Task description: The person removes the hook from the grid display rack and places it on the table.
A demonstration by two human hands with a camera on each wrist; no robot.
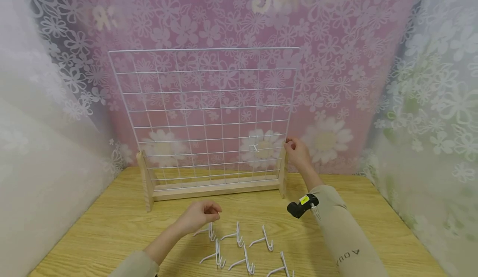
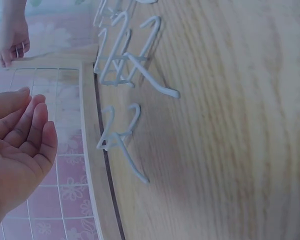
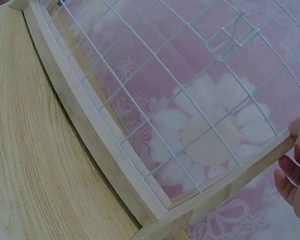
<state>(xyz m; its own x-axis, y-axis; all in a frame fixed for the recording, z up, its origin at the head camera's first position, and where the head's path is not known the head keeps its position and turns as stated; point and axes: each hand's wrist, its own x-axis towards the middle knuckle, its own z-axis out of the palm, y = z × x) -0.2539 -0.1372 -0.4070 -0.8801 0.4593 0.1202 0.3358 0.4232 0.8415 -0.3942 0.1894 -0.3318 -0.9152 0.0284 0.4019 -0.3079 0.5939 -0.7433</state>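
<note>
Lying nearest: light, stiff, slippery wire hooks (image 1: 239, 250), best pinched by the shank. Hovering above, left hand (image 1: 199, 217) loosely curled, empty. Gripping grid's (image 1: 209, 115) wooden post (image 1: 282, 173), right hand (image 1: 296, 152).

I am sitting in a small screened-off booth, more a recording or test corner than a home. Flower-patterned curtains (image 1: 429, 82) close it in on three sides, and a plain wooden bench (image 1: 373, 210) carries only a wire grid (image 1: 209, 115) and loose hooks (image 1: 239, 248).
</note>
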